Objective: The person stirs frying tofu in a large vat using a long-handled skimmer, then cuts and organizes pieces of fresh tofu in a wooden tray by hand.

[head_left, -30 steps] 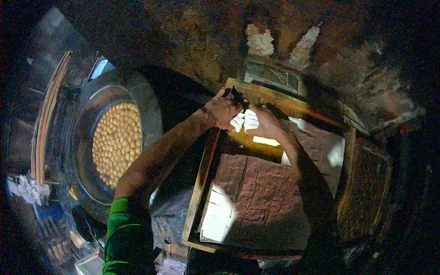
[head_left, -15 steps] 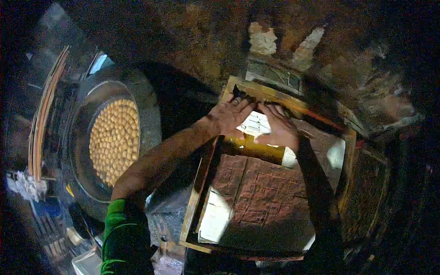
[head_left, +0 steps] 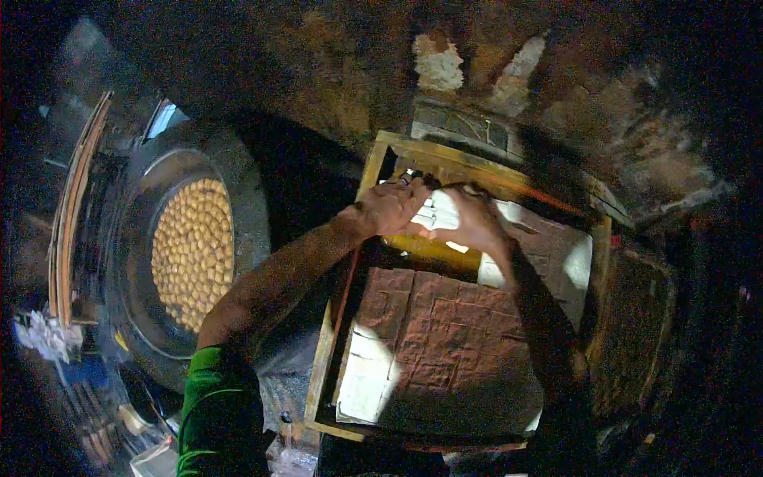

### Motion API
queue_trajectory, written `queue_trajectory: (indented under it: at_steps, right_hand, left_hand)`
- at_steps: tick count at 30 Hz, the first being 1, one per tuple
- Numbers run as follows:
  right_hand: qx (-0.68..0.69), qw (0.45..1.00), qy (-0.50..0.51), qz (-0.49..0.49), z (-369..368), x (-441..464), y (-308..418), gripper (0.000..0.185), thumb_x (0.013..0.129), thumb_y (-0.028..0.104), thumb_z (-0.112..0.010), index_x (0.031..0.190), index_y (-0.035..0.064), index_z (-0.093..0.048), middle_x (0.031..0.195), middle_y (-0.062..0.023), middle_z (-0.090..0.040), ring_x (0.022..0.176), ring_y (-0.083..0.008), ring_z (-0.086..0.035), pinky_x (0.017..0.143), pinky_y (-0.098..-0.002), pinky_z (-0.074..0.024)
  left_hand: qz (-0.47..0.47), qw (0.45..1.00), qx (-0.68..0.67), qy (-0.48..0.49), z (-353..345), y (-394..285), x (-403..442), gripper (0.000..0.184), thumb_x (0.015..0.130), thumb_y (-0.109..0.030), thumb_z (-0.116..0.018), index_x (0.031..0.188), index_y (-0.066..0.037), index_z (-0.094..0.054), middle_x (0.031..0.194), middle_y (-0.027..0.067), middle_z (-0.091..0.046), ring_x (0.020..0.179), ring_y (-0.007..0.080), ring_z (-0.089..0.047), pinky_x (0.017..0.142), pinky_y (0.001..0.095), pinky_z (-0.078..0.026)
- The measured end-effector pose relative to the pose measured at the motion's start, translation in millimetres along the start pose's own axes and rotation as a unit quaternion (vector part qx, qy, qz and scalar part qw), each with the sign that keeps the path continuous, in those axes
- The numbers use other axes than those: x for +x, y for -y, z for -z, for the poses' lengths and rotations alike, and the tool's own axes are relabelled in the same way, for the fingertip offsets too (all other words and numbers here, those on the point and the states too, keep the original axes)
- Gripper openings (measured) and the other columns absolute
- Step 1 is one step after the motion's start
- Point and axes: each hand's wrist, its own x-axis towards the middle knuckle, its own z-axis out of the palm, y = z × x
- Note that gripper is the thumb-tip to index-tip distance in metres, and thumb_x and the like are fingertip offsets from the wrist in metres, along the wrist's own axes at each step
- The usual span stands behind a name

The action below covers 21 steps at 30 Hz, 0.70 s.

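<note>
My left hand [head_left: 389,208] and my right hand [head_left: 470,219] meet near the top left of a wooden tray [head_left: 319,374]. Between them are small white pieces [head_left: 435,213], brightly lit. The fingers of both hands curl in around these pieces from either side. A slab scored into blocks [head_left: 453,326] lies in the tray, reddish in shadow and white where light falls on it. Just below my hands a yellowish strip of the tray's bottom [head_left: 437,253] shows, with a tiny white crumb on it. The fingertips are partly hidden.
To the left, a large round pan [head_left: 143,318] holds many small light-brown pieces [head_left: 195,254] in liquid. Long thin sticks [head_left: 75,215] stand beyond it. A second wooden frame [head_left: 636,318] is right of the tray, and a rough wall [head_left: 318,63] rises behind.
Half a second ago both hands lay flatter with fingers spread over the white pieces; now the fingers are curled inward around them. The view has shifted slightly.
</note>
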Motion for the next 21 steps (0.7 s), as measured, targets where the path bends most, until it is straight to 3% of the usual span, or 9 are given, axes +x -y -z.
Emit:
queue_trajectory:
  at_steps: [2, 3, 6, 7, 10, 12, 14, 16, 21]
  right_hand:
    - [-0.125, 0.99, -0.048, 0.034, 4.3, -1.2, 16.2, 0.094, 0.064, 0.055, -0.079, 0.134, 0.0031, -0.044, 0.124, -0.0216, -0.055, 0.119, -0.035, -0.05, 0.1, -0.0462, -0.0382]
    - [-0.122, 0.992, -0.003, 0.026, 8.5, -1.7, 12.4, 0.101, 0.063, 0.06, -0.077, 0.137, 0.0032, -0.04, 0.132, -0.0209, -0.049, 0.125, -0.0367, -0.043, 0.104, -0.0479, -0.0335]
    - [-0.162, 0.984, -0.057, 0.049, 0.9, -18.8, -13.1, 0.107, 0.059, 0.06, -0.079, 0.14, 0.0034, -0.036, 0.134, -0.0198, -0.046, 0.124, -0.0381, -0.042, 0.105, -0.0511, -0.0316]
    - [-0.177, 0.984, -0.023, 0.025, 11.2, -22.9, -14.8, 0.113, 0.057, 0.06, -0.081, 0.142, 0.0046, -0.031, 0.134, -0.0194, -0.044, 0.124, -0.0383, -0.04, 0.105, -0.0544, -0.0297]
    - [-0.134, 0.991, -0.006, 0.023, 14.0, -29.6, -31.9, 0.111, 0.057, 0.057, -0.081, 0.142, 0.0054, -0.031, 0.134, -0.0187, -0.044, 0.125, -0.0377, -0.039, 0.107, -0.0539, -0.0285]
    - [-0.184, 0.983, -0.018, 0.023, 4.0, -29.0, -32.4, 0.103, 0.058, 0.054, -0.082, 0.137, 0.0041, -0.039, 0.128, -0.0185, -0.049, 0.12, -0.0372, -0.044, 0.102, -0.0499, -0.0338]
    - [-0.059, 0.998, -0.023, 0.031, 1.9, -23.8, -34.1, 0.09, 0.06, 0.048, -0.082, 0.129, 0.0023, -0.047, 0.12, -0.0185, -0.054, 0.114, -0.036, -0.048, 0.096, -0.0456, -0.0395]
    - [-0.034, 0.997, -0.042, 0.053, 2.0, -27.9, -46.1, 0.079, 0.064, 0.043, -0.083, 0.123, 0.0016, -0.051, 0.112, -0.0185, -0.057, 0.108, -0.0352, -0.051, 0.092, -0.0435, -0.0427]
    - [0.011, 0.996, -0.088, 0.012, -11.3, -30.9, -37.7, 0.076, 0.064, 0.04, -0.083, 0.124, 0.0033, -0.052, 0.11, -0.0165, -0.055, 0.106, -0.0352, -0.05, 0.092, -0.0435, -0.0421]
  left_hand:
    - [-0.008, 1.0, 0.0, -0.02, -5.3, 0.8, 3.2, 0.081, 0.077, -0.055, -0.069, 0.123, 0.006, -0.042, 0.118, 0.0253, -0.053, 0.115, 0.0396, -0.054, 0.097, 0.0444, -0.046]
    - [-0.013, 1.0, 0.001, -0.02, -8.8, 0.2, 5.8, 0.081, 0.077, -0.055, -0.069, 0.123, 0.006, -0.042, 0.118, 0.0253, -0.053, 0.115, 0.0396, -0.054, 0.097, 0.0444, -0.046]
    - [-0.02, 0.992, -0.021, -0.126, -17.8, 1.0, 3.3, 0.096, 0.077, -0.073, -0.055, 0.13, 0.006, -0.041, 0.123, 0.0291, -0.049, 0.119, 0.0471, -0.045, 0.103, 0.0541, -0.033]
    - [0.029, 0.999, 0.02, -0.039, 11.2, -16.1, 3.1, 0.097, 0.079, -0.073, -0.051, 0.134, 0.005, -0.038, 0.131, 0.0288, -0.047, 0.125, 0.0462, -0.041, 0.105, 0.056, -0.03]
    - [-0.02, 0.997, 0.033, -0.071, -3.0, -22.0, 20.4, 0.097, 0.079, -0.071, -0.052, 0.136, 0.005, -0.037, 0.133, 0.0281, -0.046, 0.125, 0.0456, -0.042, 0.105, 0.0548, -0.031]
    - [-0.029, 0.996, 0.013, -0.085, -19.2, -24.8, 33.5, 0.093, 0.079, -0.067, -0.057, 0.134, 0.006, -0.038, 0.133, 0.0281, -0.046, 0.124, 0.044, -0.044, 0.104, 0.0543, -0.034]
    - [-0.001, 1.0, -0.012, -0.02, -31.7, -24.8, 40.6, 0.089, 0.079, -0.062, -0.062, 0.132, 0.005, -0.04, 0.132, 0.0276, -0.048, 0.122, 0.0424, -0.047, 0.102, 0.0515, -0.038]
    - [0.028, 0.997, -0.059, 0.049, -6.3, -26.5, 33.1, 0.079, 0.081, -0.056, -0.064, 0.128, 0.004, -0.042, 0.125, 0.0263, -0.052, 0.117, 0.0419, -0.051, 0.098, 0.0491, -0.042]
    - [-0.032, 0.997, -0.039, -0.067, -16.0, -19.0, 27.5, 0.072, 0.081, -0.056, -0.064, 0.119, 0.002, -0.046, 0.112, 0.0237, -0.057, 0.108, 0.0425, -0.054, 0.094, 0.0481, -0.043]
